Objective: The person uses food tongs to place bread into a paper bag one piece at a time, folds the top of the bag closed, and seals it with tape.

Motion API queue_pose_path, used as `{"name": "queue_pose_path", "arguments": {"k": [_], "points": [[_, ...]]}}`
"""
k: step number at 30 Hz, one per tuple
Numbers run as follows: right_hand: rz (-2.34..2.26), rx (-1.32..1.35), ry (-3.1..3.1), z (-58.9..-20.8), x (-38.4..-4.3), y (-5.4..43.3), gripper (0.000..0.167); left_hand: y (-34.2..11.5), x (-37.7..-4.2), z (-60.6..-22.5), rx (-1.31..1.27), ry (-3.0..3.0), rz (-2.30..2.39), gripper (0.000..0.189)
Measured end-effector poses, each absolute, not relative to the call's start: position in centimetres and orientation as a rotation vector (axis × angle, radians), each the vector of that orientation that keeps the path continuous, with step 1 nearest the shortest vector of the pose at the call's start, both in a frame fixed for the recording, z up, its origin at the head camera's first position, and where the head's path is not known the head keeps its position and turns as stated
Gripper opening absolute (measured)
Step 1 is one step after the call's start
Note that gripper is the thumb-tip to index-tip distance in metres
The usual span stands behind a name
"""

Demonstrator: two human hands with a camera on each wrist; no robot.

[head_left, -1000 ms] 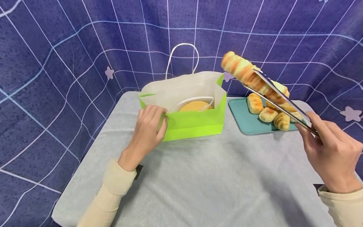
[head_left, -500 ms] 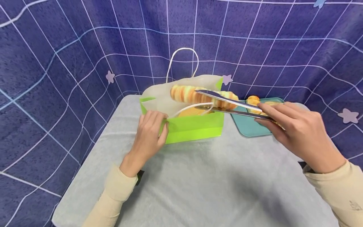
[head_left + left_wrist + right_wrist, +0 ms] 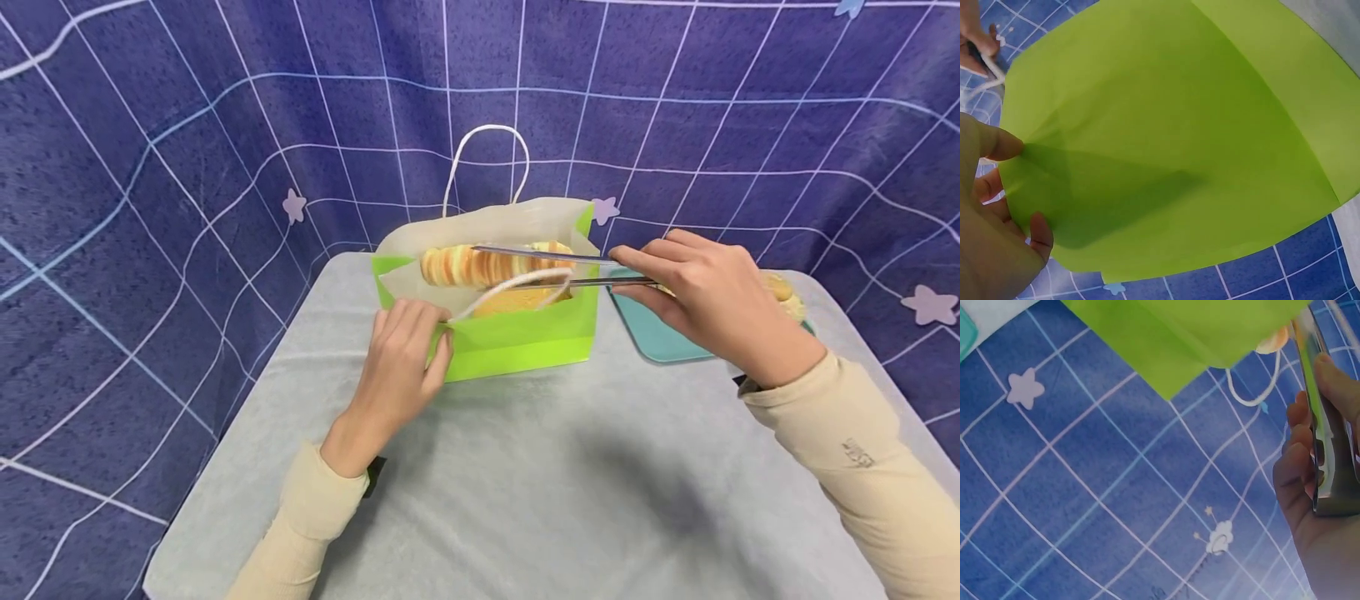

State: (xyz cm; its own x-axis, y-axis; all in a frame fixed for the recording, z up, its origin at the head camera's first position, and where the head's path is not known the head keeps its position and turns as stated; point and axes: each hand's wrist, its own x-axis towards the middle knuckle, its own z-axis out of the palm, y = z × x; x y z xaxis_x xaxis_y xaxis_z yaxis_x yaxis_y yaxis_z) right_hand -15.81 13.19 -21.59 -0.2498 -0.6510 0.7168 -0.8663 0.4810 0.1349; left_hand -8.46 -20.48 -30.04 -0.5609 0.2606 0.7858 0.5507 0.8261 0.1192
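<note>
A lime-green paper bag point(image 3: 525, 342) with a white lining stands with its mouth spread. At its front left rim, my left hand point(image 3: 397, 362) pinches the paper between thumb and fingers, seen too in the left wrist view. My right hand point(image 3: 708, 304) holds metal tongs point(image 3: 1330, 456), whose tips reach over the bag from the right. Between the tong arms is a long, ridged, golden bread roll point(image 3: 446, 267), lying level inside the bag's mouth. Below it shows a flat yellow-orange bread piece point(image 3: 510, 303), partly behind the near white handle point(image 3: 487, 293).
Right of the bag lies a teal tray point(image 3: 648, 333), partly hidden by my right hand, with pastries point(image 3: 783, 296) at its far end. The bag's far handle point(image 3: 453, 171) stands upright. A blue gridded cloth point(image 3: 675, 75) hangs behind the grey-covered table point(image 3: 480, 492).
My right hand has swung left from the tray side, carrying the bread roll in the tongs into the bag's mouth and lowering it. My left hand keeps its hold on the rim.
</note>
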Motion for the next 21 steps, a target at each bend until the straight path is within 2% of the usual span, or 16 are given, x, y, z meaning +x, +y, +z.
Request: {"name": "queue_pose_path", "arguments": {"k": [9,12,21], "points": [[0.408,1.186,-2.001,-22.6,-16.9,13.9,0.045,-20.5,-8.6,-30.1,-0.594,-2.177,-0.461,0.013],[0.405,1.098,-1.986,-23.2,-17.0,15.3,0.041,-20.5,-8.7,-30.2,-0.591,-2.172,-0.466,0.012],[0.474,0.474,-2.064,-25.9,-16.4,21.5,0.037,-20.7,-8.6,-30.4,-0.587,-2.198,-0.458,0.015]]}}
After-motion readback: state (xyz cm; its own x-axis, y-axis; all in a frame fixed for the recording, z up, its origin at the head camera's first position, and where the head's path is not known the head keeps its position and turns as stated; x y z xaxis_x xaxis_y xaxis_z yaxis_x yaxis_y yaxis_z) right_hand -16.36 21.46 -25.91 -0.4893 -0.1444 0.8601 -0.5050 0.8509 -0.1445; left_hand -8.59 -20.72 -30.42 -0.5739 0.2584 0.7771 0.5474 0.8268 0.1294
